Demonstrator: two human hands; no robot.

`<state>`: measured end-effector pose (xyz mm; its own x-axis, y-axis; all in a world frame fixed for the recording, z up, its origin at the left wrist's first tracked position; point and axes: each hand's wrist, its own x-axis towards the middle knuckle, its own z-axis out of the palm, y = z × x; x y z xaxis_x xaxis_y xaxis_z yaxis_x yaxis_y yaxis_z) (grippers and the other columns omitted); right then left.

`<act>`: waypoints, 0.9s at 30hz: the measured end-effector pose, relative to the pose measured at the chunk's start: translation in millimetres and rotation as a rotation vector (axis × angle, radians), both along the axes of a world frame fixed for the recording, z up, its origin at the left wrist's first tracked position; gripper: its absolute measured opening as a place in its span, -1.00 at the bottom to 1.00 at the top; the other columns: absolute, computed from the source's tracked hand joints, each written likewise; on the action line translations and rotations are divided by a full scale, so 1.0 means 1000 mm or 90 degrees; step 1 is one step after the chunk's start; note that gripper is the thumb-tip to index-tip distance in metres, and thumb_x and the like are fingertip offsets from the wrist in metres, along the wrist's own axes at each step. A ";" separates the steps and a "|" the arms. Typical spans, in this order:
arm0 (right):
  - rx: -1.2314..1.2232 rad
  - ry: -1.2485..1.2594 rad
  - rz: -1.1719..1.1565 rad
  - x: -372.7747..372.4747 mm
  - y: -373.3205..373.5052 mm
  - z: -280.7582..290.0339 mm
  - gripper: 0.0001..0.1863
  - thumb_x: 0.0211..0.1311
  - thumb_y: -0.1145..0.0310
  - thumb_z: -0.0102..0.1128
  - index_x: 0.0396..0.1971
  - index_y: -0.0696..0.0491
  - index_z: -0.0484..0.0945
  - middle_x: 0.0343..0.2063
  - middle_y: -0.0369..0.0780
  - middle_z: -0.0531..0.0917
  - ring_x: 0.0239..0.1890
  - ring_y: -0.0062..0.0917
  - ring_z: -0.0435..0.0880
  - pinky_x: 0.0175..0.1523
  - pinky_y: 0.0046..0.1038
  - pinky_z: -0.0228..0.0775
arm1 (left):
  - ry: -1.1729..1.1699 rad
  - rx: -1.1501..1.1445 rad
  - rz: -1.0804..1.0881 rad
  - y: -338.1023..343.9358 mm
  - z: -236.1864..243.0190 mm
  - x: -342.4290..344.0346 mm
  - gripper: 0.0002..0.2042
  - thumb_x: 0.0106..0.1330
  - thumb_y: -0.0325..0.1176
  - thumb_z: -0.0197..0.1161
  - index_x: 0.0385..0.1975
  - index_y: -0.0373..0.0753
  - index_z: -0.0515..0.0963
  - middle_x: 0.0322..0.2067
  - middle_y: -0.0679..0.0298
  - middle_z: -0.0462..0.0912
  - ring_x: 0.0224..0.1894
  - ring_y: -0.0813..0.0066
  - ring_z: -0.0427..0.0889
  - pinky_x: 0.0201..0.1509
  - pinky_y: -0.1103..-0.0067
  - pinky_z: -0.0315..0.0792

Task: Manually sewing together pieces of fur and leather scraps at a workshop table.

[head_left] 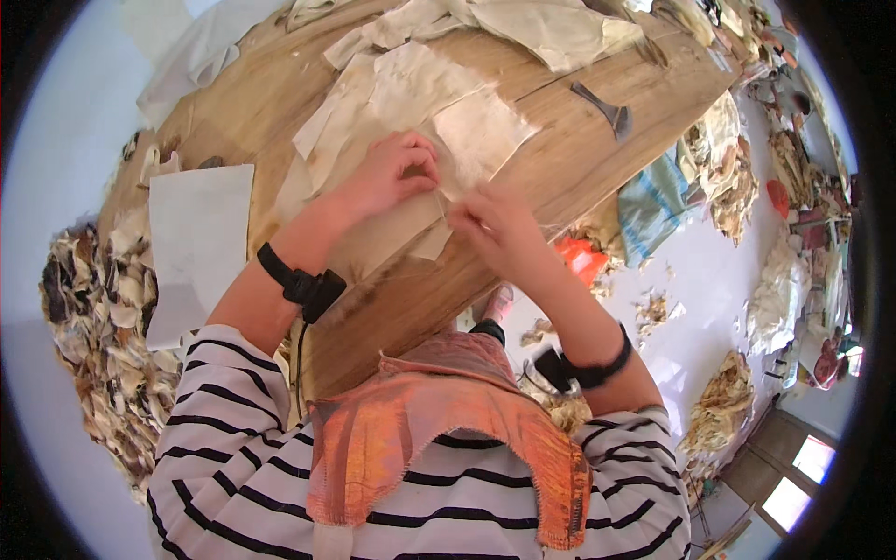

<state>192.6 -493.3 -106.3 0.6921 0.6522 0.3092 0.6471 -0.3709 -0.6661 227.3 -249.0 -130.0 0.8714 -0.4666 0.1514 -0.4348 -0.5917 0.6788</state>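
Observation:
Several cream, hide-like sheets [373,112] lie overlapped on the wooden table in front of me. Above them my left hand [394,173] is closed with its fingers curled in; what it holds, if anything, is hidden. Just right of it my right hand [497,229] is closed in a pinch, slightly blurred, at the edge of the sheets. A thin pale line shows between the two hands, too fine to name. Under my left forearm lies a smooth tan sheet [378,247]. A paler square piece [483,135] lies beyond my right hand.
A flared metal blade tool [611,114] lies on the wooden table [551,177] at far right. A white sheet [201,243] hangs over the left edge. Scrap heaps [121,336] stand at left; a blue bag [653,205] and a red bag [581,259] lie beyond the right edge.

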 end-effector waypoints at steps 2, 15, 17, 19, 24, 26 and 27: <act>0.201 0.649 0.091 -0.040 -0.026 0.014 -0.86 0.37 0.34 0.12 -0.25 0.11 0.50 -0.38 -0.36 0.54 -0.28 -0.67 0.51 -0.17 -0.57 0.35 | -0.012 0.008 -0.002 0.000 -0.002 0.000 -0.91 0.10 -0.45 0.38 -0.42 -0.20 0.61 -0.15 0.26 0.51 -0.04 0.30 0.53 0.07 0.45 0.41; 0.175 0.650 0.395 -0.093 -0.050 0.125 -0.81 0.34 0.46 0.16 -0.09 0.16 0.57 -0.21 -0.20 0.67 -0.18 -0.54 0.63 -0.09 -0.52 0.44 | 0.044 0.083 0.003 -0.003 0.005 -0.001 -0.85 0.10 -0.31 0.33 -0.33 0.00 0.58 -0.07 0.39 0.47 0.13 0.30 0.39 0.27 0.27 0.09; 0.208 0.609 0.472 -0.096 -0.049 0.139 -0.79 0.33 0.49 0.16 -0.07 0.13 0.58 -0.22 -0.14 0.67 -0.18 -0.37 0.66 -0.10 -0.45 0.46 | 0.038 0.091 0.006 -0.003 0.006 -0.004 -0.85 0.09 -0.32 0.33 -0.33 -0.01 0.58 -0.07 0.38 0.47 0.13 0.31 0.38 0.27 0.27 0.09; 0.216 0.584 0.514 -0.099 -0.048 0.152 -0.75 0.33 0.49 0.13 -0.01 0.11 0.56 -0.25 -0.16 0.65 -0.21 -0.35 0.64 -0.13 -0.43 0.45 | 0.031 0.100 0.012 -0.003 0.005 -0.007 -0.85 0.09 -0.34 0.34 -0.33 -0.01 0.58 -0.07 0.38 0.47 0.14 0.31 0.38 0.27 0.27 0.09; 0.174 0.371 0.680 -0.110 -0.043 0.167 -0.58 0.34 0.46 0.09 0.19 0.00 0.48 -0.14 -0.21 0.60 -0.27 -0.38 0.63 -0.32 -0.52 0.42 | 0.027 0.119 0.015 -0.005 0.011 -0.012 -0.83 0.12 -0.36 0.33 -0.29 -0.02 0.58 -0.07 0.41 0.48 0.12 0.32 0.39 0.26 0.26 0.09; 0.198 0.270 0.616 -0.109 -0.037 0.164 -0.51 0.28 0.43 0.15 0.23 0.01 0.43 -0.18 -0.19 0.56 -0.28 -0.33 0.59 -0.28 -0.46 0.42 | -0.018 0.123 0.022 -0.011 0.021 -0.016 -0.87 0.14 -0.33 0.32 -0.31 -0.03 0.58 -0.10 0.40 0.50 0.09 0.33 0.42 0.25 0.27 0.10; 0.217 0.200 0.585 -0.104 -0.033 0.159 -0.48 0.23 0.42 0.19 0.23 0.03 0.42 -0.22 -0.17 0.57 -0.28 -0.31 0.58 -0.24 -0.41 0.42 | -0.012 0.155 0.042 -0.014 0.028 -0.020 -0.90 0.17 -0.31 0.32 -0.34 -0.05 0.59 -0.14 0.38 0.52 0.05 0.33 0.45 0.25 0.29 0.11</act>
